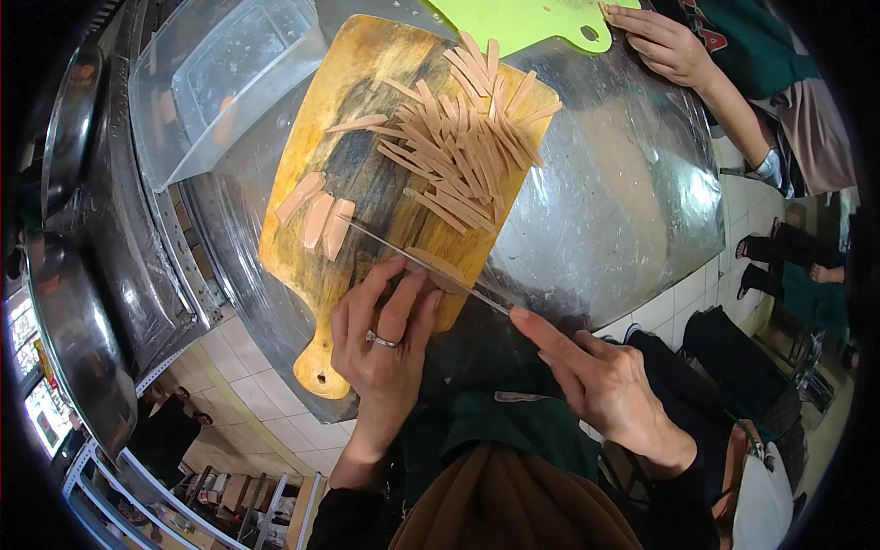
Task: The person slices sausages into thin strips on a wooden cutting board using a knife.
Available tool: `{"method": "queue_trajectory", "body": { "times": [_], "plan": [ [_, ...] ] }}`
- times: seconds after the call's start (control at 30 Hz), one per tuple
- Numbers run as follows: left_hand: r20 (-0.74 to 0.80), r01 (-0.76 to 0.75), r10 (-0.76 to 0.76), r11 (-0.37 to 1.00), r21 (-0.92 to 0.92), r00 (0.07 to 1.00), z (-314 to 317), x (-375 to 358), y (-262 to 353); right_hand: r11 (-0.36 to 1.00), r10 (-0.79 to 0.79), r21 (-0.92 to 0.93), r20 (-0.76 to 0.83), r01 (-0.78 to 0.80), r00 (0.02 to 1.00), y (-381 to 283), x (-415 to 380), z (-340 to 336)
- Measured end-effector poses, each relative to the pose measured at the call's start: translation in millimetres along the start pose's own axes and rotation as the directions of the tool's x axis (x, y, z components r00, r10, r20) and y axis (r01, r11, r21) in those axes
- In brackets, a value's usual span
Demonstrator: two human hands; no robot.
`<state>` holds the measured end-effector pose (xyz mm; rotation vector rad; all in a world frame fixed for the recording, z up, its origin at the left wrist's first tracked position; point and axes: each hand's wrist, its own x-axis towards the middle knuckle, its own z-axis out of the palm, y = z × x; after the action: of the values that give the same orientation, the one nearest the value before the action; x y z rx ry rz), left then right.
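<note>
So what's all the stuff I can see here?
Wooden cutting board: one, yellow-brown, middle of the steel table.
Cut strips: many, pinkish-tan, piled on the board's far end.
Thicker slices: three, pinkish, on the board's left side.
Knife: one, shiny blade, across the board's near end.
Plastic tub: one, clear, top left.
Green board: one, lime, top edge.
Steel table: one, silver, under everything.
Another person's hand: one, top right, by the green board.
Left hand: ring on, fingers on the board.
Right hand: holding the knife.
</note>
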<state>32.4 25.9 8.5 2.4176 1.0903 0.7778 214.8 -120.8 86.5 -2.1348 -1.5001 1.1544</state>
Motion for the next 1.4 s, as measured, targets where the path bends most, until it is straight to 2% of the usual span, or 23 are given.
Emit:
{"method": "queue_trajectory", "body": {
  "times": [0.13, 0.23, 0.33, 0.47, 0.63, 0.73, 0.83, 0.93, 1.03, 1.17, 1.4],
  "plan": [
    [-0.006, -0.012, 0.012, 1.0, 0.006, 1.0, 0.4, -1.1, -1.5, 0.999, -0.045, -0.011, -0.09, 0.044, 0.995, 7.4, 1.0, 9.9],
    [-0.007, 0.015, -0.015, 1.0, -0.01, 1.0, 0.1, -1.7, -0.8, 1.0, -0.021, -0.014, -0.065, 0.021, 0.998, 0.9, -6.1, 10.9],
    [-0.003, 0.027, -0.027, 1.0, -0.011, 1.0, -0.4, -1.9, -0.5, 0.997, -0.067, -0.039, -0.11, 0.063, 0.992, 6.5, -11.2, 13.2],
    [-0.026, 0.007, -0.007, 1.0, 0.008, 1.0, 0.3, -0.8, 0.5, 0.989, -0.035, -0.147, -0.05, 0.027, 0.998, -4.1, 1.7, 5.0],
    [-0.056, 0.017, -0.016, 1.0, 0.013, 0.998, 1.3, -1.3, 1.6, 0.968, -0.085, -0.245, -0.111, 0.055, 0.99, -1.4, -0.6, 5.5],
    [-0.033, 0.03, -0.03, 1.0, 0.005, 0.999, 0.0, 1.0, 3.9, 0.981, -0.069, -0.189, -0.128, 0.044, 0.989, 3.9, -2.0, 4.4],
    [0.017, 0.073, -0.073, 0.997, -0.021, 0.997, -2.0, -2.7, 2.9, 0.997, -0.078, -0.012, -0.215, 0.077, 0.974, 13.3, 10.0, 8.6],
    [0.009, 0.066, -0.066, 0.997, -0.032, 0.998, -2.1, -2.7, 2.5, 0.993, -0.101, 0.027, -0.245, 0.111, 0.964, 12.0, 11.1, 4.6],
    [-0.061, 0.017, -0.017, 1.0, -0.009, 0.998, 2.3, -3.9, -1.5, 0.991, -0.105, 0.06, -0.226, 0.122, 0.968, 8.6, 0.8, 1.3],
    [-0.075, 0.017, -0.018, 1.0, -0.015, 0.997, 3.7, -5.5, -2.8, 0.988, -0.09, 0.107, -0.175, 0.11, 0.98, 0.7, -13.4, 4.2],
    [-0.088, 0.008, -0.01, 1.0, -0.02, 0.996, 4.9, -5.5, -2.7, 0.997, -0.059, 0.035, -0.112, 0.064, 0.992, 0.1, -22.7, 9.1]
  ]
}}
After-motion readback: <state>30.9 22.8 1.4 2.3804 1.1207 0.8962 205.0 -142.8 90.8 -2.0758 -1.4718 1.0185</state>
